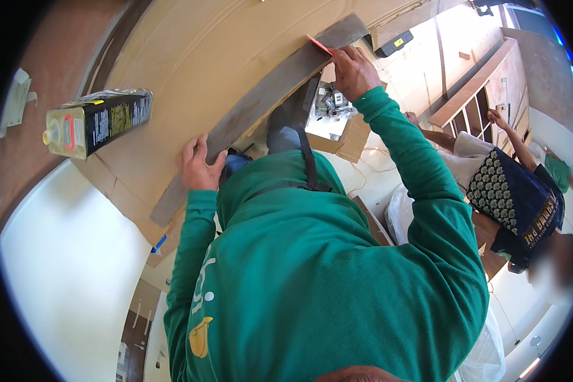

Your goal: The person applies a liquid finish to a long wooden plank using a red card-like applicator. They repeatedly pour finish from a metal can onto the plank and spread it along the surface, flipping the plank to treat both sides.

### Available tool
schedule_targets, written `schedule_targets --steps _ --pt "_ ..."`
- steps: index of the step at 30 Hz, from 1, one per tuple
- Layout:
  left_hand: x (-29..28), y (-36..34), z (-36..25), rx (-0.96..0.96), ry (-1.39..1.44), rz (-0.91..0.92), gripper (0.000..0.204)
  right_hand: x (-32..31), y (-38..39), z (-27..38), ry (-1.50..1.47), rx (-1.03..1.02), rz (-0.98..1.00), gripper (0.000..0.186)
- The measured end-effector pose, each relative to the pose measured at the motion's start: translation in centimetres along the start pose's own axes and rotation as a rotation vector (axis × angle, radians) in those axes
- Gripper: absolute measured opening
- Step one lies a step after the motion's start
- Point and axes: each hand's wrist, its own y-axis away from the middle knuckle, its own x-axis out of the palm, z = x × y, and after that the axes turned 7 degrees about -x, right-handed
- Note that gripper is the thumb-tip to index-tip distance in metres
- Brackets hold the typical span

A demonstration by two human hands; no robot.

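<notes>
Left hand (199,167) presses flat and open on the near end of the grey strip (261,102) while the right hand (352,71) pinches a red scraper (320,45) at the far end, so a slip could gouge the cardboard (191,57) beneath.

A worker in a green long-sleeved sweatshirt (337,274), with a dark strap (309,167) at 12 o'clock and a yellow-and-white emblem (200,331) at 7 o'clock.

A long strip (261,102) lies across the cardboard-covered worktop (191,57). A can (99,121) lies on its side to its left; an open box (334,118) sits below its right end.
</notes>
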Motion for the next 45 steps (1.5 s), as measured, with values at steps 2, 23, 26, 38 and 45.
schedule_targets --steps 2,23,26,38,45 --pt "0.1 0.2 0.0 -0.003 0.019 -0.008 0.061 0.1 0.0 1.2 -0.019 0.005 0.031 0.031" --pt "1.3 0.8 1.3 -0.012 0.009 -0.062 0.062 -1.2 -1.3 -5.4 0.09 -0.378 -0.176 0.054" --pt "1.3 0.8 1.2 -0.012 0.005 -0.067 0.061 -0.5 -1.6 -6.4 0.041 -0.358 -0.172 0.054" --pt "0.9 0.5 1.1 0.003 0.008 -0.041 0.061 -0.1 -1.2 -4.6 0.002 -0.509 -0.031 0.049" --pt "1.0 0.7 1.3 0.004 -0.005 -0.057 0.062 -5.8 -1.6 0.4 -0.069 0.135 -0.294 0.022"
